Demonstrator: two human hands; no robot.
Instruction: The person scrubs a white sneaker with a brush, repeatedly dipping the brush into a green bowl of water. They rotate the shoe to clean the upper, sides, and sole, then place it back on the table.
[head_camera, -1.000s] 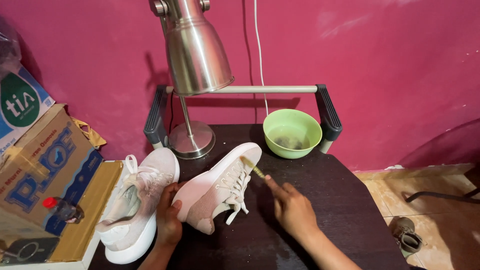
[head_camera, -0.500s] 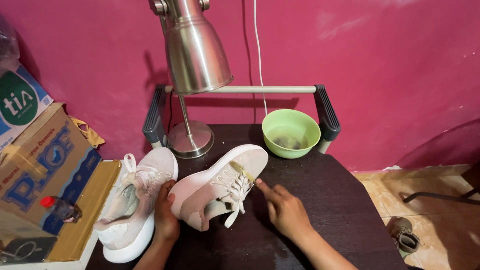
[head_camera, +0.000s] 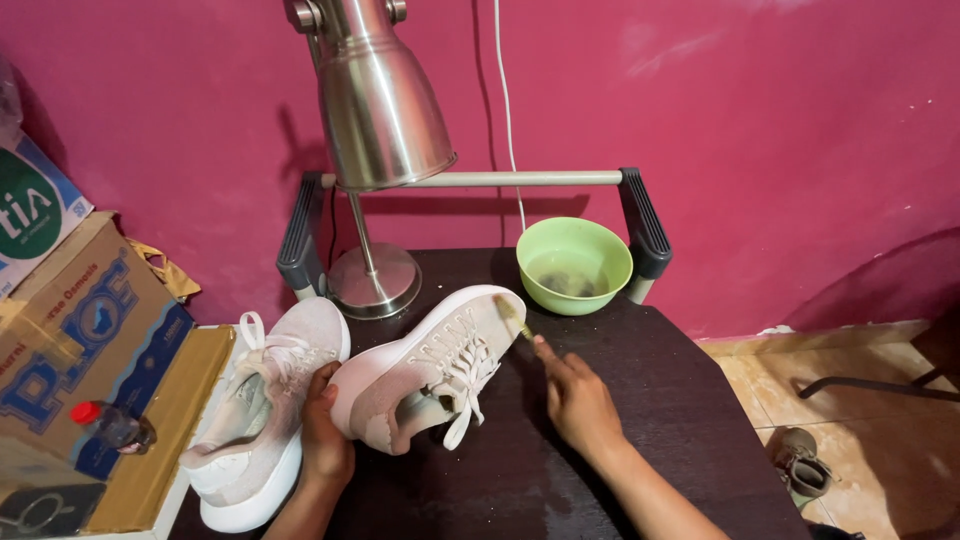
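Note:
My left hand grips the heel end of a pale pink laced sneaker and holds it tilted on the dark table. In my right hand is a small brush, its head against the sneaker's toe. The matching second sneaker lies to the left, at the table's left edge, with its toe toward me.
A green bowl with murky water stands at the back of the table. A steel desk lamp stands at the back left, its shade overhead. Cardboard boxes and a small red-capped bottle are at left. A tiled floor lies right.
The held sneaker has shifted slightly toward me. My right hand has stayed at the toe, the brush moving along it.

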